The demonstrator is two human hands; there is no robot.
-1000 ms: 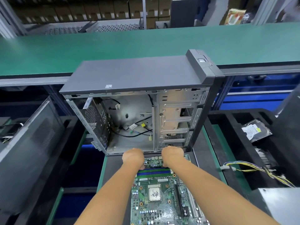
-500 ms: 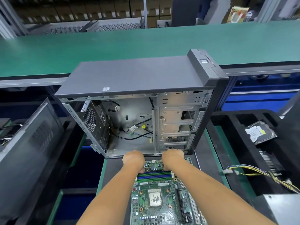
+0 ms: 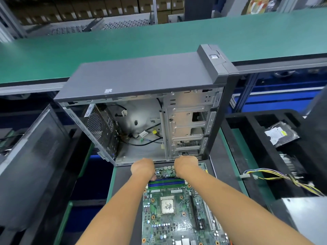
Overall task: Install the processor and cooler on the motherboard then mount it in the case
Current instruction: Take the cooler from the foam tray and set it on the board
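The green motherboard (image 3: pixel 169 220) lies flat in front of me, with a processor (image 3: pixel 167 204) seated in its socket and blue memory slots (image 3: pixel 166 183) near its far end. No cooler sits on it. My left hand (image 3: pixel 142 167) and my right hand (image 3: pixel 186 165) are both curled over the board's far edge, thumbs on the near side by the memory slots; the fingertips are hidden. Just beyond them stands the grey computer case (image 3: pixel 141 80), open side facing me, with loose cables (image 3: pixel 146 137) inside.
A hard drive (image 3: pixel 281 133) lies in a black foam tray (image 3: pixel 247 121) on the right, above a yellow-and-black cable bundle (image 3: pixel 283 179). A dark case panel (image 3: pixel 31 165) leans at the left. A green conveyor (image 3: pixel 123 38) runs behind the case.
Both hands stay on the board's far edge. The view has shifted slightly, so the case looks a little nearer.
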